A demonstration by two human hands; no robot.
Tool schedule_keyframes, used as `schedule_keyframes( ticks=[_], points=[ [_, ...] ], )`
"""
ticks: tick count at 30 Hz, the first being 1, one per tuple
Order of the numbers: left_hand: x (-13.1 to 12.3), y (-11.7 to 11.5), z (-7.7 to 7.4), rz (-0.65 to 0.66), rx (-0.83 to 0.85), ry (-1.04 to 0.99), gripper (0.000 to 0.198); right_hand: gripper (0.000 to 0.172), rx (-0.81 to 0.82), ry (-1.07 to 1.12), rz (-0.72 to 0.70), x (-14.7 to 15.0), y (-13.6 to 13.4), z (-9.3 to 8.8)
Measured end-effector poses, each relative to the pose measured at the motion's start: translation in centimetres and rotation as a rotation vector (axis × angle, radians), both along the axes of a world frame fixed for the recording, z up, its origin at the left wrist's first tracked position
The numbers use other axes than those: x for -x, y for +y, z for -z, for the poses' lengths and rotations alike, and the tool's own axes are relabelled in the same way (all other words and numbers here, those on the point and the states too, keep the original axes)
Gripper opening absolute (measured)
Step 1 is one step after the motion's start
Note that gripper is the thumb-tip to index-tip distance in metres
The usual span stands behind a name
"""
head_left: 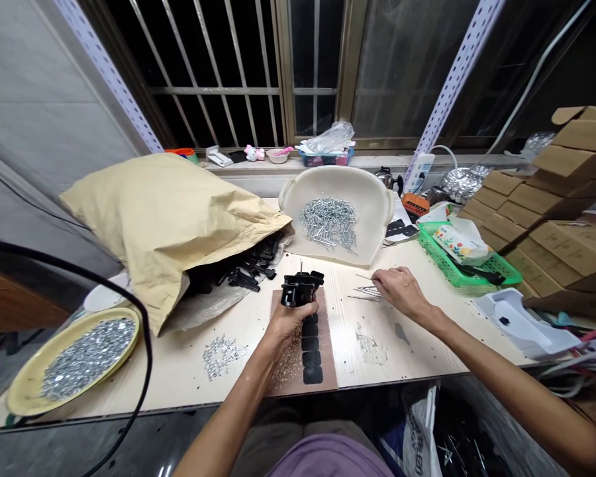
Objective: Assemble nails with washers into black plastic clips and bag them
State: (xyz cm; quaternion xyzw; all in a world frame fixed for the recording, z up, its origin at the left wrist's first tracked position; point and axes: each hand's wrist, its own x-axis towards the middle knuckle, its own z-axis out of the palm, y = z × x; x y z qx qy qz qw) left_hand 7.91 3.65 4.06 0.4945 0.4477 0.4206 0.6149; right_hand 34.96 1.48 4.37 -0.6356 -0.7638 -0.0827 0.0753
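My left hand (287, 324) is closed around a black plastic part (300, 289), held upright over a brown board (322, 358) with black pads. A thin metal pin sticks up from the part's top. My right hand (400, 288) rests on the table with its fingers pinching at a few loose long screws (365, 290). Behind them a cream plastic tray (372, 199) holds a pile of screws (329, 222).
A tan sack (163, 212) spills black plastic parts (248, 268) at left. A yellow plate (24, 391) holds small washers; more washers (221, 351) lie loose on the table. A green basket (457, 268) and cardboard boxes (561, 218) stand at right. A black cable (129, 305) crosses the left foreground.
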Motion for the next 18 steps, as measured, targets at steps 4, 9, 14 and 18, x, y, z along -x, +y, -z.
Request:
schedule_keyframes(
  ticks=[4,9,14,18],
  points=[
    [-0.7,0.0,-0.4,0.062,-0.024,0.008,0.022,0.024,-0.187,0.436,-0.228,2.6,-1.0,-5.6],
    [-1.5,0.0,-0.5,0.16,-0.093,0.122,0.018,0.024,-0.167,0.35,-0.401,5.3,-0.4,-8.9],
    [-1.6,0.2,0.3,0.172,-0.152,0.166,0.019,0.024,-0.05,0.148,-0.523,6.3,0.0,-9.7],
    [-1.7,0.2,0.4,0.165,-0.195,0.2,0.016,0.029,0.034,0.253,-0.598,5.9,0.0,-11.2]
  ],
)
